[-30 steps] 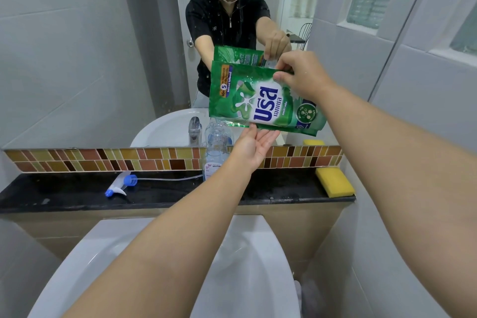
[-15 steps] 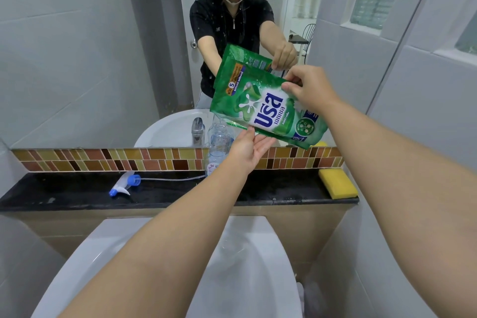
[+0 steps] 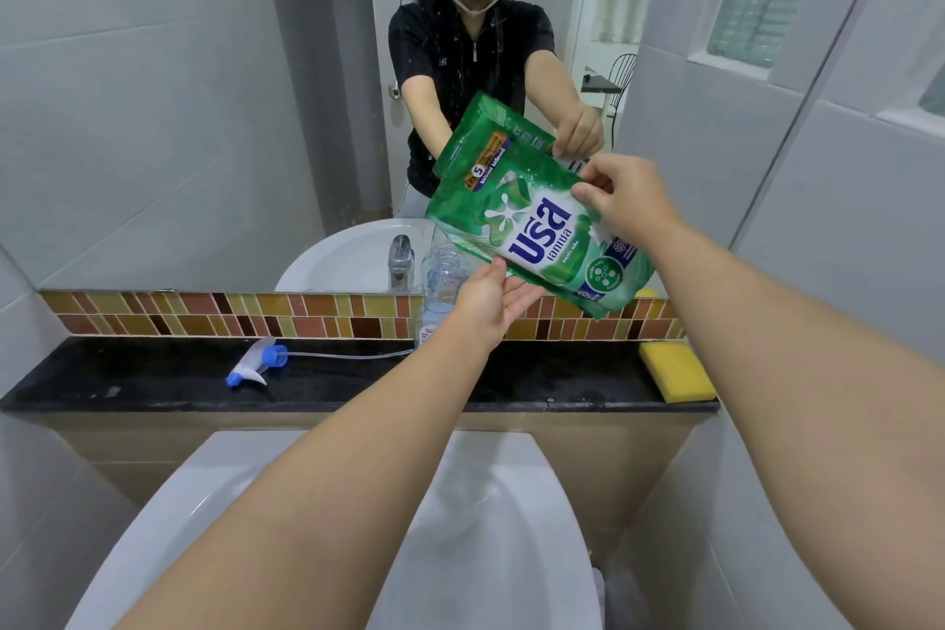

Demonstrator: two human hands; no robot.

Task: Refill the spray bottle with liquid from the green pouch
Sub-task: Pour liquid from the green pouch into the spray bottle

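Observation:
The green pouch [image 3: 532,230] hangs tilted in the air in front of the mirror, its right end lower. My right hand [image 3: 624,200] pinches its upper right edge. My left hand [image 3: 491,302] is palm up with fingers spread, touching the pouch's lower edge from below. Behind that hand a clear, uncapped spray bottle [image 3: 442,281] stands on the black ledge [image 3: 358,384], partly hidden. Its blue-and-white spray head [image 3: 253,363] lies on the ledge to the left, with the thin tube stretched toward the bottle.
A yellow sponge [image 3: 675,371] rests at the ledge's right end. The white sink [image 3: 486,553] lies under my forearms. The mirror above the coloured tile strip [image 3: 204,317] reflects a person, the pouch and the faucet. Grey tiled walls close in on both sides.
The pouch has turned from nearly level to a steeper slant, right end down, and shifted slightly lower. My left hand stays under its lower edge.

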